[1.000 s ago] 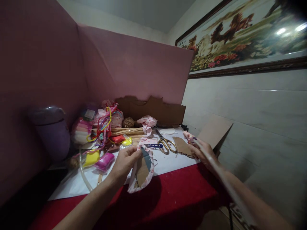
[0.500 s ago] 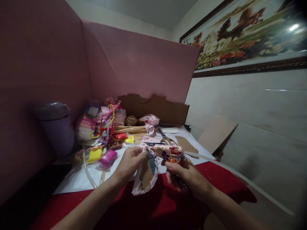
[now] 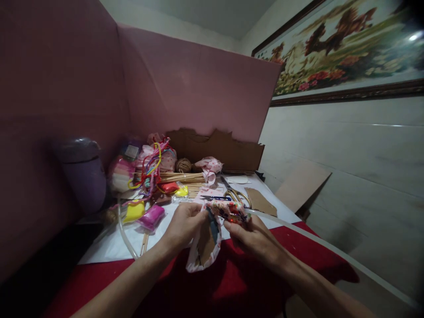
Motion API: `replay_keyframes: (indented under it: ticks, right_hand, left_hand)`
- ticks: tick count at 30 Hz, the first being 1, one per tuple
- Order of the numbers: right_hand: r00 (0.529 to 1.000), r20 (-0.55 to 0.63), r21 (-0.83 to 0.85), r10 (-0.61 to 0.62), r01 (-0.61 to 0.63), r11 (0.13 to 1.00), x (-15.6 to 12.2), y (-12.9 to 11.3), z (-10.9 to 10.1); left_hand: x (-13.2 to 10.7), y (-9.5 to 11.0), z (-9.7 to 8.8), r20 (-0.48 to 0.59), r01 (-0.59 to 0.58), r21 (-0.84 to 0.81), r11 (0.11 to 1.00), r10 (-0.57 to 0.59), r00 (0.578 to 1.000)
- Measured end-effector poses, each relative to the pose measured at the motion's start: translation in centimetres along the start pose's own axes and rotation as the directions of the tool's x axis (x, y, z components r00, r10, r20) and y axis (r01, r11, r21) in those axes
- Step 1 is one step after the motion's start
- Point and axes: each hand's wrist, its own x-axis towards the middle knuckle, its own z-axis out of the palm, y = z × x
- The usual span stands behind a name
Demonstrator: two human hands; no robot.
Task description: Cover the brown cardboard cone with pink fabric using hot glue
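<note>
My left hand (image 3: 185, 224) pinches the upper edge of a cardboard piece (image 3: 208, 243) between thumb and fingers. Pink-and-white fabric is folded over the rim of this piece, leaving brown cardboard bare in the middle. Wrapped around the handle of a flower-patterned hot glue gun (image 3: 232, 212) is my right hand (image 3: 253, 236). The gun's nozzle end points left, at the fabric edge by my left fingertips; whether it touches I cannot tell. A long translucent glue stick (image 3: 298, 229) runs back from the gun to the lower right.
Behind my hands lie thread snips (image 3: 215, 198), gold-handled scissors (image 3: 236, 194) and a cardboard scrap (image 3: 261, 201). Bamboo sticks (image 3: 182, 177), a twine ball (image 3: 183, 165), yellow (image 3: 134, 211) and magenta (image 3: 152, 217) clay packets, and a lilac container (image 3: 84, 176) are left of them.
The view has shifted slightly, so everything sits a little further right. The glue gun's body has turned and drawn closer to the fabric edge. Both hands keep their hold.
</note>
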Motion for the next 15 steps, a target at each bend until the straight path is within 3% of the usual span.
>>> replay_keyframes:
  ticks: [15]
  right_hand:
    - [0.997,0.032,-0.003,0.069,-0.069,0.998,0.24,-0.37,-0.13]
  left_hand:
    - [-0.24,0.43,0.11,-0.042,-0.038,0.069,0.997,0.041,0.998]
